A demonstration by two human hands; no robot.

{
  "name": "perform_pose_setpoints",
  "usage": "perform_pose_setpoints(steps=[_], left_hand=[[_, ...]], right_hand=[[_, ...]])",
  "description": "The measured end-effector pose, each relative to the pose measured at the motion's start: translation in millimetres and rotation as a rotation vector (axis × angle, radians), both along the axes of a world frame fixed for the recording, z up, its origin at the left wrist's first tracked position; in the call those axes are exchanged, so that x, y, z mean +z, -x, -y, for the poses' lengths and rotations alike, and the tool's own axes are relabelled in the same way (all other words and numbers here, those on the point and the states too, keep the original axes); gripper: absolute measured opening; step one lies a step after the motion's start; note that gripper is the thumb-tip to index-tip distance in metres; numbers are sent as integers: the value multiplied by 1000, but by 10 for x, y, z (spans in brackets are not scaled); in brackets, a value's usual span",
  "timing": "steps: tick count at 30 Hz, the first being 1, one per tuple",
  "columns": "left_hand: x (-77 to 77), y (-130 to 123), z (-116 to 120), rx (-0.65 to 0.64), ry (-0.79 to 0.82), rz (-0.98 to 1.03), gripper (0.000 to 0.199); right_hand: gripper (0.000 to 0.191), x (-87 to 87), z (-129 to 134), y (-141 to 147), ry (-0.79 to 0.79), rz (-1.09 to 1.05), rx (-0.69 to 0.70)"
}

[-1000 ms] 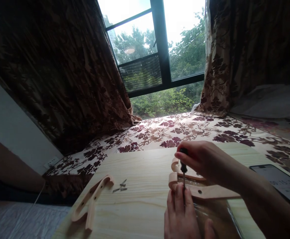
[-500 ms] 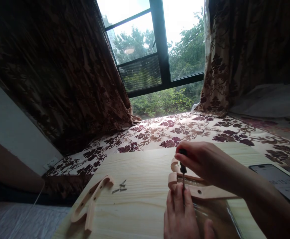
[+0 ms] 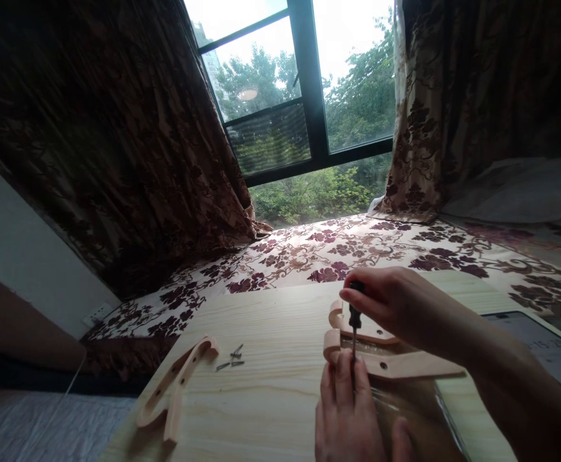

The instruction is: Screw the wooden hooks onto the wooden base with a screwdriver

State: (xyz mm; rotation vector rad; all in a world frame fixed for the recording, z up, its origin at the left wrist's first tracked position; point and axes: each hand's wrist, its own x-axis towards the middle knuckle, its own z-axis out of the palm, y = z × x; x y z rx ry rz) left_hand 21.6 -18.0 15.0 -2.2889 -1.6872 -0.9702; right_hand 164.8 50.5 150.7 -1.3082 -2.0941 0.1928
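My right hand [image 3: 386, 298] is closed round the black handle of a screwdriver [image 3: 354, 316], which stands upright with its shaft pointing down. The shaft reaches a curved pale wooden piece [image 3: 410, 366] with a hook-shaped end and a dark hole. My left hand [image 3: 345, 410] lies over that piece with fingers stretched out and thumb apart, two fingertips on either side of the shaft. The screwdriver's tip is hidden between them. Just behind lies a second curved wooden piece [image 3: 369, 330]. Under the nearer piece is a brown sheet in clear plastic [image 3: 405, 410].
Several screws [image 3: 232, 360] lie on the pale wooden board [image 3: 261, 398], beside two more curved wooden pieces [image 3: 179, 385] at the left. A phone [image 3: 540, 346] rests at the right. Behind are floral fabric [image 3: 299, 250], curtains [image 3: 140, 128] and a window [image 3: 316, 96].
The view has shifted slightly. My right hand has changed its hold on the screwdriver a little, and more of the rear wooden piece shows. My left hand stays in place on the nearer piece.
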Motion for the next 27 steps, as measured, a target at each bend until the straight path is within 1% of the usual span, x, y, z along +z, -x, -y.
perform_pose_setpoints(steps=[2, 4, 7, 9, 16, 18, 21, 24, 27], left_hand=[[19, -1, 9, -4, 23, 6, 57], [39, -3, 21, -7, 38, 12, 57], [57, -10, 35, 2, 60, 22, 57], [56, -14, 35, 3, 65, 42, 57], [50, -14, 21, -23, 82, 111, 56], [63, -12, 25, -20, 103, 106, 56], [86, -6, 35, -23, 127, 90, 56], [98, -1, 43, -27, 135, 75, 56], [103, -1, 43, -25, 140, 68, 57]], right_hand=[[23, 4, 12, 7, -3, 16, -32], [19, 19, 59, 31, -13, 37, -22], [14, 43, 141, 75, -4, 53, 97], [16, 48, 163, 88, 7, 54, 135], [21, 21, 83, 18, 0, 49, -27], [18, 29, 86, 2, -11, 50, -28], [11, 45, 105, -8, -18, 37, 31], [16, 39, 104, -15, -23, 42, 66], [20, 23, 79, -18, -27, 48, 36]])
